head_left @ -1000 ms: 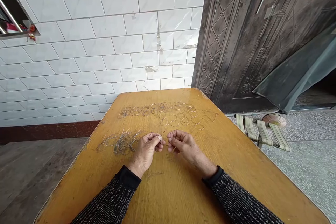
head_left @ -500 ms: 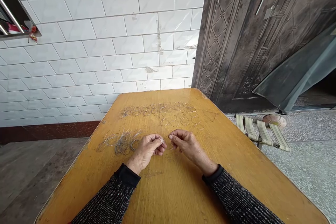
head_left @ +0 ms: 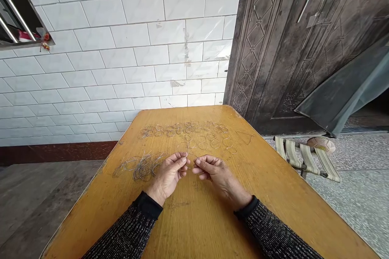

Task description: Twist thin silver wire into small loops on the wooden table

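Observation:
Over the middle of the wooden table, my left hand [head_left: 170, 174] and my right hand [head_left: 216, 174] face each other with thumbs and forefingers pinched. Between them runs a thin wire [head_left: 192, 154], bent into curves, and both hands grip it; one loop of it shows just above my left fingertips. Left of my left hand lies a tangled heap of loose wires [head_left: 142, 166]. Farther off, several wires bent into double loops [head_left: 203, 142] lie apart. Behind these, a row of looped wires [head_left: 170, 129] overlaps across the table.
The wooden table [head_left: 194, 226] reaches to a white tiled wall [head_left: 127, 56]. A bent wire triangle [head_left: 245, 136] lies near its right edge. On the floor at right stand a striped folding stool [head_left: 306, 158] and a ball [head_left: 321, 144]. A dark carved door [head_left: 273, 48] rises behind.
The wire between my hands has turned, and a loop now shows above my left fingertips. Both hands stay nearly in place. The view has shifted slightly.

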Available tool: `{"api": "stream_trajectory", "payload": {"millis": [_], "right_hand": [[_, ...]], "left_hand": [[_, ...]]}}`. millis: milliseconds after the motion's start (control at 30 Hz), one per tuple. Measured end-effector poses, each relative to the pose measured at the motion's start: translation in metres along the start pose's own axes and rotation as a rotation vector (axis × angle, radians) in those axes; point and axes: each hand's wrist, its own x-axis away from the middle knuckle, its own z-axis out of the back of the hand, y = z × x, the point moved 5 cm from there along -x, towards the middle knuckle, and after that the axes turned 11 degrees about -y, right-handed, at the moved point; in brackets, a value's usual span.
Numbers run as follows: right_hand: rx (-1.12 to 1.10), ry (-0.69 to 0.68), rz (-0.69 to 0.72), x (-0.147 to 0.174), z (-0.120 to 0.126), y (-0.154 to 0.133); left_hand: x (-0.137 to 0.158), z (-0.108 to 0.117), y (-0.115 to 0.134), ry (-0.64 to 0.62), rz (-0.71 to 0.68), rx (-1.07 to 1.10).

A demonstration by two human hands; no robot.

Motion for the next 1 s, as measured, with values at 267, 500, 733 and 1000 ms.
{"api": "stream_trajectory", "payload": {"millis": [267, 500, 733, 1000], "right_hand": [[0.103, -0.068, -0.004, -0.0002, -0.0044, 0.0020], [0.133, -0.067, -0.017, 0.0003, -0.0044, 0.0027], [0.185, -0.046, -0.069, 0.0006, -0.0058, 0.0034], [0.221, -0.048, -0.082, 0.0002, -0.0060, 0.0066]], "left_hand": [[0.0013, 0.0013, 0.0009, 0.025, -0.047, -0.049], [0.0024, -0.0023, 0.0024, 0.026, -0.023, -0.082], [0.0013, -0.0001, 0.0019, 0.054, -0.037, -0.139], [0.0003, 0.0014, 0.0023, 0.059, -0.046, -0.239]]}}
